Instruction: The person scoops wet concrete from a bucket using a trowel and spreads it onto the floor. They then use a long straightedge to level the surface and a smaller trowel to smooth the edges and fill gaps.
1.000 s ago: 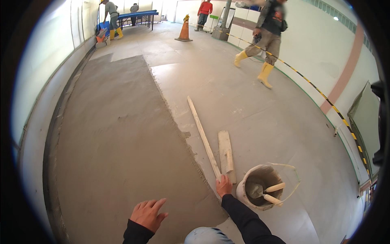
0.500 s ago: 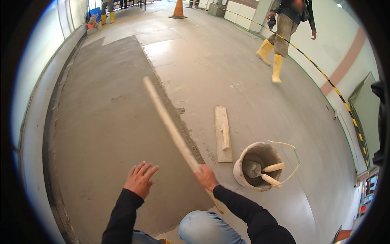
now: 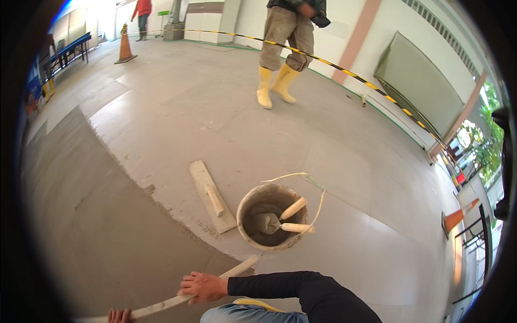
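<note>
A long pale wooden straightedge (image 3: 161,306) lies low across the wet grey mortar (image 3: 107,231) in front of my knees. My right hand (image 3: 202,287) grips it from above, a little in from its right end. Farther left, at the lower edge, my left hand (image 3: 121,316) has its fingers curled over the same bar; only those fingers show. Beyond the mortar's edge a wooden float (image 3: 211,196) rests on the floor, handle up. Beside it stands a mortar-stained bucket (image 3: 245,202) holding a trowel (image 3: 267,223) and a second wooden handle (image 3: 293,209).
A person in yellow boots (image 3: 284,83) stands ahead behind a black-and-yellow barrier tape (image 3: 344,70). One orange cone (image 3: 125,48) is at the far left, another cone (image 3: 458,216) at the right near a dark metal frame (image 3: 484,242). The bucket's wire handle (image 3: 322,207) sticks out rightward.
My view has turned right. The straightedge has swung from pointing away from me to lying crosswise. My left hand, empty and spread before, now holds it. The booted person has changed stance.
</note>
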Action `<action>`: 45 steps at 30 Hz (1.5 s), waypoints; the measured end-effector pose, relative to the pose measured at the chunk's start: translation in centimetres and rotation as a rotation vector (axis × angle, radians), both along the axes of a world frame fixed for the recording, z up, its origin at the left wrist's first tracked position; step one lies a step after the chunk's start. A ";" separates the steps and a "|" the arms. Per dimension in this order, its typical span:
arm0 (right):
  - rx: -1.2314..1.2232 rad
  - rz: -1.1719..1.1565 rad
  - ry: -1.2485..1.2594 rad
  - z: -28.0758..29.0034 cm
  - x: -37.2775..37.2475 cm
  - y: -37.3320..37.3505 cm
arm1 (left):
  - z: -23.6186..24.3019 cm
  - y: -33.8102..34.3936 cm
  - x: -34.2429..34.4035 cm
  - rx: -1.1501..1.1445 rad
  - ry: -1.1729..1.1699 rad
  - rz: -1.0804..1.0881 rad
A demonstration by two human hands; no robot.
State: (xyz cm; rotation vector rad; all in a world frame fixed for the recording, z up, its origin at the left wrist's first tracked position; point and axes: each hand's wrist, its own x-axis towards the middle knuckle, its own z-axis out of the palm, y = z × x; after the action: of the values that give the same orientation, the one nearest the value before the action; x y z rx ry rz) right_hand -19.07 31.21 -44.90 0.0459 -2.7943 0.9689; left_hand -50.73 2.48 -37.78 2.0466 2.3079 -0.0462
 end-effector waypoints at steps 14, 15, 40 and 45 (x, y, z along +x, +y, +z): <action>0.410 -1.064 -0.643 9.1 28.7 19.8 | 3.7 -13.9 2.7 0.079 -0.104 0.604; 0.384 -0.982 -0.808 8.8 28.2 19.5 | 3.6 -14.4 3.2 0.070 -0.068 0.627; 0.990 -0.423 -0.601 9.4 22.4 23.4 | -1.3 -23.4 9.6 -0.015 -0.094 1.071; 0.907 -0.422 -0.888 7.3 25.5 23.3 | -2.1 -23.5 9.3 -0.006 -0.095 1.042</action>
State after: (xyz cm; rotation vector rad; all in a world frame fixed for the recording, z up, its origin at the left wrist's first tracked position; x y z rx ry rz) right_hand 6.46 54.53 -37.63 -1.0146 -3.4735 -0.5728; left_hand -41.40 -21.01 -39.88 0.6113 2.9420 0.0881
